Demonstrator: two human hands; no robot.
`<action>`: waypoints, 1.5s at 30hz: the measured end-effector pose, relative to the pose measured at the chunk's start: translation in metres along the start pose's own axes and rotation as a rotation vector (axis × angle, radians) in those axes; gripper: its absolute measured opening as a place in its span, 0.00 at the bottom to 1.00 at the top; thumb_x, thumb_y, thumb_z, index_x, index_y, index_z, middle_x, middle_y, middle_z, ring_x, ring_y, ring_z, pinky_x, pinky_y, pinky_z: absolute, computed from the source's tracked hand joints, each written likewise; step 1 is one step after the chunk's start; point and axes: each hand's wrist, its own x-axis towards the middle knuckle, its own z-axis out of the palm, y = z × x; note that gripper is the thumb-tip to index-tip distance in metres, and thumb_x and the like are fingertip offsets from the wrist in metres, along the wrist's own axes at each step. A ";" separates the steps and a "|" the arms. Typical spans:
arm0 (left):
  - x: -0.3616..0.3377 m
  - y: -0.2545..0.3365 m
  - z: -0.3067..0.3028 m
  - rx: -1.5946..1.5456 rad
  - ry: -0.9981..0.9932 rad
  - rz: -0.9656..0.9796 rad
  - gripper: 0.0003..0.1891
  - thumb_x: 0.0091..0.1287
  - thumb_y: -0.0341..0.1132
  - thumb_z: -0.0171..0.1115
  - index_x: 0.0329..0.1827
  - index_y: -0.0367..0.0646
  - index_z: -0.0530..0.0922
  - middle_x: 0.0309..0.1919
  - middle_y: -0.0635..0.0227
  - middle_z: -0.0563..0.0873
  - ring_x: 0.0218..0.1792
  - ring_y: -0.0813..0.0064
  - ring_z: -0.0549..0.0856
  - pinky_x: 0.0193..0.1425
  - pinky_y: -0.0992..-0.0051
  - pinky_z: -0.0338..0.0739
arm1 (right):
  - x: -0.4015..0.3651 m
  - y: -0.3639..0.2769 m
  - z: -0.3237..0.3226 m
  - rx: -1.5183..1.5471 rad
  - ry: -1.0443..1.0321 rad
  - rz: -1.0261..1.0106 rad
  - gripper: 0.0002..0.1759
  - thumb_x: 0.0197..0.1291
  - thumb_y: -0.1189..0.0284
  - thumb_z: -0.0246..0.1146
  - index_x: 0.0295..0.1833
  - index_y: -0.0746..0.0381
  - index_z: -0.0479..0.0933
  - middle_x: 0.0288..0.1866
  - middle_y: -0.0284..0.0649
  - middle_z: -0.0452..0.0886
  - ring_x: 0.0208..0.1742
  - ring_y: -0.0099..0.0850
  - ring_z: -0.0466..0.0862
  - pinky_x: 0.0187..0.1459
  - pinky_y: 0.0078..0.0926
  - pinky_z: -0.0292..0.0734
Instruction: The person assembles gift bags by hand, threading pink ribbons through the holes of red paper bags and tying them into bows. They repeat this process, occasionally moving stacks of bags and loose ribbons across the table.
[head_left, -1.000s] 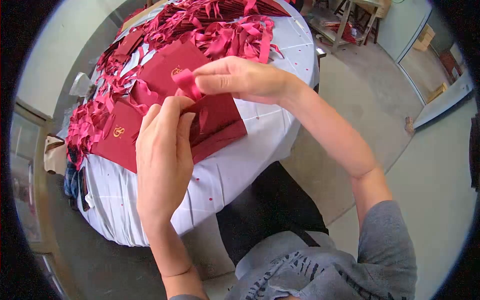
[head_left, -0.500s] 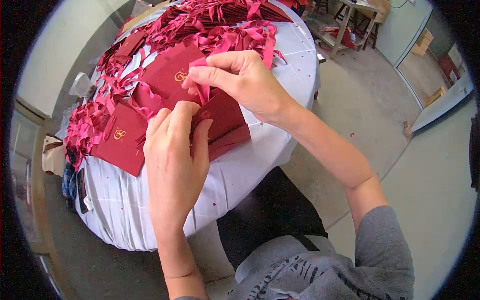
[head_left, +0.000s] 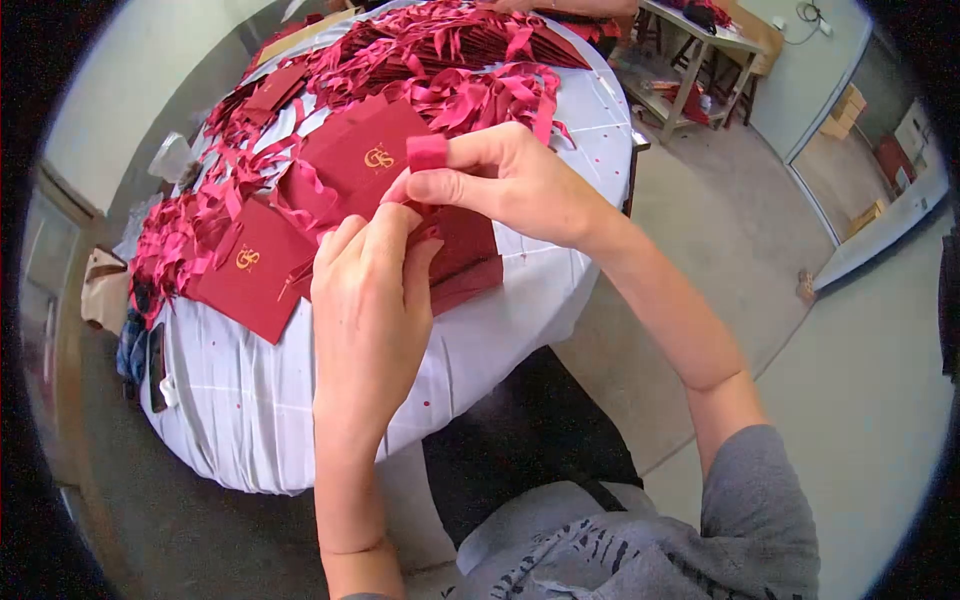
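My right hand point(head_left: 505, 185) pinches a crimson ribbon point(head_left: 427, 152) between thumb and fingers, and a loop of it stands up past the index finger. Close against it, my left hand point(head_left: 370, 275) has thumb and fingers closed at the same ribbon, by the edge of a dark red gift bag point(head_left: 468, 245). The fingers hide part of that bag and the ribbon's lower run. Just behind lies another red bag point(head_left: 350, 150) with a gold monogram. To the left of my left hand, a similar monogrammed bag point(head_left: 255, 275) lies flat.
A white cloth point(head_left: 250, 400) covers the round table. Many red bags with tangled ribbons point(head_left: 440, 50) are heaped at the back and along the left side. A dark phone-like object point(head_left: 157, 368) lies at the left edge. A wooden side table point(head_left: 690, 70) stands at the back right.
My right hand has come down and closer to my left fingers, and the ribbon now forms a raised loop over its index finger. The view has shifted slightly.
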 end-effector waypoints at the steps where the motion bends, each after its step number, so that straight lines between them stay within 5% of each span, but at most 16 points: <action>1: 0.000 -0.003 0.000 -0.020 0.012 0.048 0.06 0.57 0.24 0.61 0.36 0.36 0.74 0.28 0.55 0.79 0.31 0.56 0.77 0.39 0.63 0.70 | -0.001 0.000 0.002 -0.059 0.053 -0.022 0.11 0.60 0.68 0.64 0.40 0.66 0.83 0.35 0.37 0.85 0.41 0.18 0.79 0.44 0.19 0.73; 3: 0.001 -0.006 -0.006 -0.117 -0.032 -0.001 0.08 0.55 0.24 0.61 0.37 0.36 0.74 0.31 0.53 0.80 0.33 0.54 0.79 0.41 0.64 0.72 | -0.002 0.002 0.010 -0.151 0.172 -0.097 0.12 0.61 0.69 0.63 0.38 0.68 0.82 0.31 0.37 0.85 0.34 0.20 0.80 0.38 0.20 0.74; 5: 0.006 -0.012 -0.022 -0.568 0.001 -0.115 0.08 0.59 0.21 0.60 0.41 0.34 0.76 0.34 0.61 0.82 0.39 0.73 0.82 0.45 0.77 0.75 | -0.001 0.003 0.016 -0.144 0.222 -0.184 0.12 0.62 0.69 0.61 0.38 0.68 0.82 0.31 0.37 0.85 0.35 0.19 0.80 0.39 0.19 0.74; 6: 0.008 -0.017 -0.030 -0.610 0.102 -0.118 0.07 0.61 0.20 0.57 0.42 0.34 0.76 0.35 0.65 0.83 0.40 0.80 0.81 0.47 0.80 0.74 | 0.002 0.005 0.016 -0.163 0.222 -0.243 0.12 0.63 0.69 0.60 0.38 0.68 0.82 0.31 0.37 0.85 0.35 0.19 0.80 0.39 0.19 0.74; 9: -0.001 -0.036 -0.051 -0.388 0.279 -0.258 0.05 0.69 0.27 0.54 0.40 0.33 0.77 0.33 0.66 0.83 0.37 0.80 0.80 0.44 0.80 0.73 | 0.004 0.001 0.015 -0.152 0.236 -0.154 0.13 0.63 0.69 0.60 0.37 0.69 0.82 0.31 0.37 0.84 0.35 0.19 0.79 0.40 0.19 0.73; 14: -0.030 -0.067 -0.047 -0.278 -0.125 -0.628 0.22 0.72 0.46 0.51 0.34 0.31 0.75 0.21 0.63 0.74 0.28 0.80 0.73 0.34 0.76 0.70 | 0.005 -0.001 0.021 -0.150 0.221 -0.131 0.14 0.63 0.68 0.60 0.36 0.69 0.82 0.31 0.36 0.84 0.35 0.19 0.78 0.40 0.18 0.72; 19: -0.021 -0.059 -0.044 -0.724 -0.149 -0.560 0.21 0.70 0.46 0.55 0.41 0.31 0.81 0.31 0.76 0.83 0.34 0.86 0.77 0.41 0.80 0.72 | 0.008 0.001 0.020 -0.092 0.235 -0.095 0.14 0.64 0.68 0.59 0.36 0.69 0.82 0.34 0.36 0.84 0.37 0.19 0.79 0.42 0.19 0.72; 22: -0.010 -0.064 -0.045 -0.809 -0.203 -0.506 0.17 0.70 0.42 0.55 0.46 0.35 0.81 0.38 0.73 0.85 0.39 0.87 0.80 0.47 0.82 0.73 | 0.008 -0.002 0.019 -0.062 0.254 -0.094 0.14 0.64 0.68 0.59 0.36 0.69 0.82 0.33 0.36 0.84 0.37 0.19 0.79 0.42 0.19 0.73; 26: 0.001 -0.063 -0.042 -0.906 -0.288 -0.559 0.12 0.67 0.38 0.60 0.41 0.36 0.81 0.35 0.73 0.85 0.36 0.86 0.81 0.45 0.82 0.75 | 0.004 0.002 0.021 -0.135 0.223 -0.088 0.15 0.64 0.68 0.60 0.35 0.69 0.82 0.32 0.35 0.84 0.35 0.18 0.77 0.41 0.19 0.72; 30: 0.011 -0.065 -0.036 -0.816 -0.334 -0.624 0.09 0.64 0.35 0.63 0.36 0.36 0.80 0.32 0.74 0.85 0.32 0.85 0.81 0.39 0.80 0.75 | 0.003 0.011 0.023 -0.139 0.223 -0.076 0.14 0.64 0.68 0.60 0.35 0.70 0.82 0.31 0.36 0.84 0.35 0.18 0.78 0.40 0.19 0.73; 32: 0.018 -0.061 -0.033 -0.326 -0.317 -0.460 0.10 0.61 0.33 0.65 0.35 0.33 0.78 0.28 0.70 0.84 0.29 0.85 0.80 0.33 0.79 0.73 | 0.004 0.014 0.024 -0.149 0.235 -0.113 0.13 0.63 0.69 0.60 0.36 0.70 0.82 0.30 0.36 0.84 0.33 0.19 0.79 0.38 0.19 0.73; 35: 0.011 -0.060 -0.010 0.158 -0.097 -0.157 0.08 0.57 0.27 0.60 0.31 0.30 0.72 0.28 0.48 0.82 0.30 0.54 0.83 0.34 0.63 0.74 | 0.000 0.022 0.033 -0.184 0.282 -0.113 0.13 0.63 0.70 0.60 0.37 0.71 0.81 0.30 0.39 0.85 0.31 0.19 0.79 0.35 0.21 0.74; 36: 0.013 -0.055 -0.005 0.211 -0.180 -0.272 0.05 0.58 0.25 0.55 0.30 0.31 0.68 0.30 0.41 0.80 0.36 0.41 0.80 0.39 0.53 0.73 | -0.003 0.026 0.037 -0.232 0.296 -0.127 0.12 0.62 0.71 0.60 0.37 0.71 0.81 0.29 0.42 0.85 0.30 0.21 0.80 0.33 0.22 0.74; 40: 0.005 -0.059 0.015 0.234 -0.180 -0.382 0.03 0.58 0.23 0.50 0.32 0.30 0.68 0.31 0.37 0.78 0.39 0.38 0.79 0.43 0.50 0.72 | -0.013 0.037 0.051 -0.275 0.412 -0.108 0.12 0.62 0.71 0.60 0.36 0.72 0.80 0.26 0.47 0.83 0.27 0.25 0.81 0.30 0.25 0.74; 42: 0.005 -0.062 0.019 0.239 -0.201 -0.394 0.03 0.58 0.23 0.50 0.32 0.30 0.68 0.31 0.37 0.79 0.39 0.38 0.79 0.43 0.50 0.72 | -0.018 0.034 0.053 -0.324 0.449 -0.035 0.13 0.63 0.70 0.60 0.33 0.70 0.81 0.23 0.38 0.81 0.26 0.17 0.74 0.28 0.22 0.69; 45: 0.005 -0.065 0.021 0.246 -0.214 -0.404 0.04 0.58 0.24 0.50 0.32 0.30 0.68 0.31 0.36 0.78 0.40 0.38 0.78 0.44 0.49 0.71 | -0.018 0.040 0.051 -0.361 0.460 -0.033 0.13 0.63 0.69 0.61 0.32 0.69 0.82 0.20 0.38 0.79 0.25 0.18 0.72 0.25 0.24 0.66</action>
